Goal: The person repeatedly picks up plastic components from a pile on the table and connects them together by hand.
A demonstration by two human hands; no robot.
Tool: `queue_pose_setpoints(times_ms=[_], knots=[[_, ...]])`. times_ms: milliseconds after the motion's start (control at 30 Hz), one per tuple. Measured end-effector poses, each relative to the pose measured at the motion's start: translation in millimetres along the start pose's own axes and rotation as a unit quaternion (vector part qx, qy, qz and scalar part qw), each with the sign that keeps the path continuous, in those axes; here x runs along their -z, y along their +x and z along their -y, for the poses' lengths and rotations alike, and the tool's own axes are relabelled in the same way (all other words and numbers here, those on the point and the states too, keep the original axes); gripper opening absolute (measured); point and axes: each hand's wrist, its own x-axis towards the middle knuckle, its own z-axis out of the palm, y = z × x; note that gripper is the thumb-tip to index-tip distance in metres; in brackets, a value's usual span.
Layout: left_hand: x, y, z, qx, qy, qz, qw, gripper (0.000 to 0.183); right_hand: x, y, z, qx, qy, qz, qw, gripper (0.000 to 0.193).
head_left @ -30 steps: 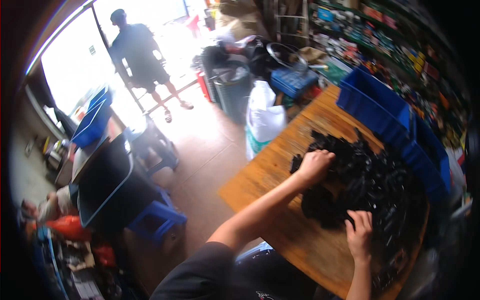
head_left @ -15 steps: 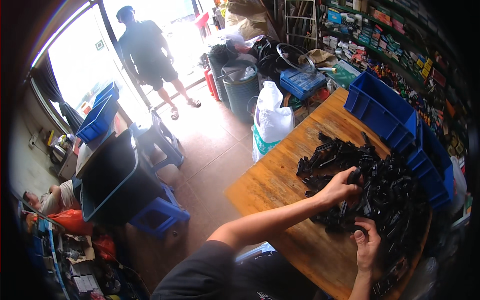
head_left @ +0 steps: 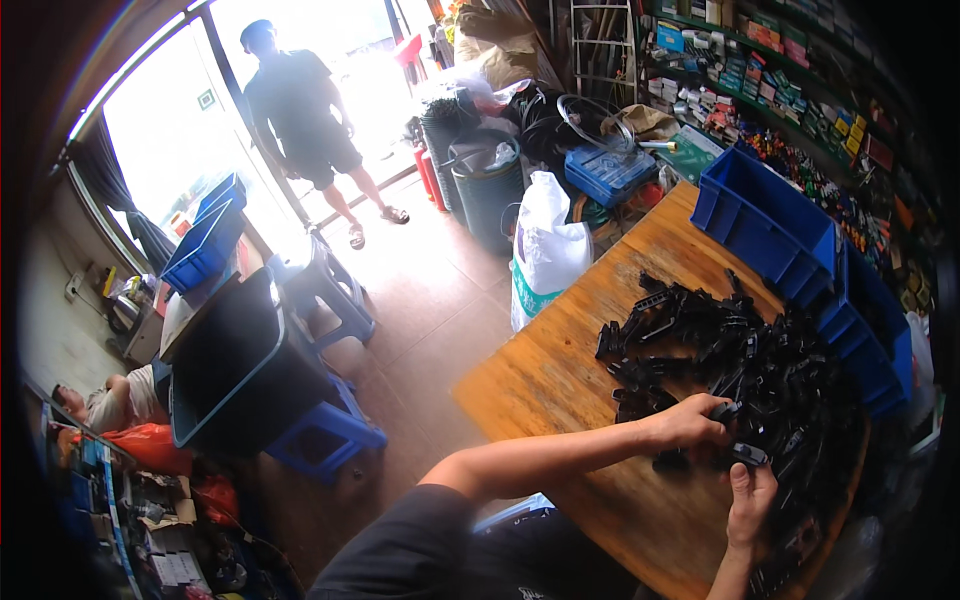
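Note:
A large heap of small black plastic parts (head_left: 790, 365) covers much of the wooden table (head_left: 560, 350). Over the near side of the heap, my left hand (head_left: 692, 422) is closed on a small black part (head_left: 726, 411) that sticks out past the thumb and forefinger. Just below it, my right hand (head_left: 750, 500) grips a dark piece with a lighter grey face (head_left: 750, 455) between thumb and fingers. The two held pieces are close together; whether they touch is hard to tell. Their exact kind is too small to make out.
Blue plastic bins (head_left: 765, 232) line the table's far right edge. A white sack (head_left: 548, 245) stands beyond the table. Blue stools (head_left: 325, 435) and a big black tub (head_left: 235, 365) are at left. One person (head_left: 300, 110) stands by the doorway; another (head_left: 110, 400) lies at far left.
My left hand has moved down and nearer, toward the right hand. A piece with a grey face now shows in my right hand, whose fingers looked apart before.

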Motion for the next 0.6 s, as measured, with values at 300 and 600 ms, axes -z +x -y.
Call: queue_pose_setpoints(times_ms=[300, 600], knots=[[1.9, -0.8, 1.3, 0.011, 0.063, 0.058, 0.996, 0.021, 1.5, 0.4, -4.8, 0.0, -0.026, -0.001, 1.0, 0.021], [0.9, -3.3, -2.3, 0.002, 0.047, 0.047, 0.998, 0.031, 4.5, 1.4, -1.4, -0.001, -0.092, 0.036, 0.995, 0.027]])
